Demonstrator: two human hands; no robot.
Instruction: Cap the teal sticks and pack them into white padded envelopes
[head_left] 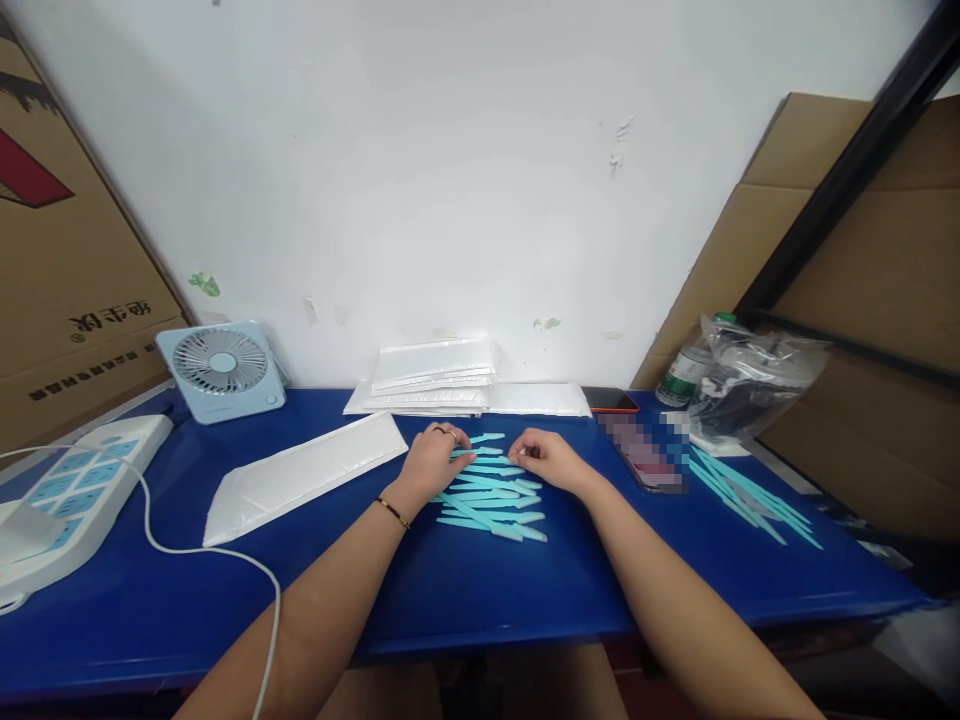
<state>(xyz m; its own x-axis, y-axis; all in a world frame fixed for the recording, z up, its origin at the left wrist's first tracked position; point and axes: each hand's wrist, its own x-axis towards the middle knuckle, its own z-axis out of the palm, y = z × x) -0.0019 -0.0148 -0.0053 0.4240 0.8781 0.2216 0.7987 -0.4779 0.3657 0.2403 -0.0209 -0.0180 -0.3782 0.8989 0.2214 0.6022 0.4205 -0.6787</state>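
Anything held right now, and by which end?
Cannot tell: left hand and right hand are at opposite ends of the central turquoise sticks; any grip is unclear.

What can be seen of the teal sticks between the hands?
The sticks are slim, apparently plastic, several with paler right ends. They lie roughly crosswise on the blue table, loosely bunched, some overlapping at angles. The left hand covers some left ends; the right hand is at an upper right end.

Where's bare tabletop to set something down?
Bare: the front strip of blue table, between the middle turquoise sticks and the near edge; also between the right forearm and right-side sticks. Crowded: the middle, with left hand and right hand; back right, with bottle and bag.
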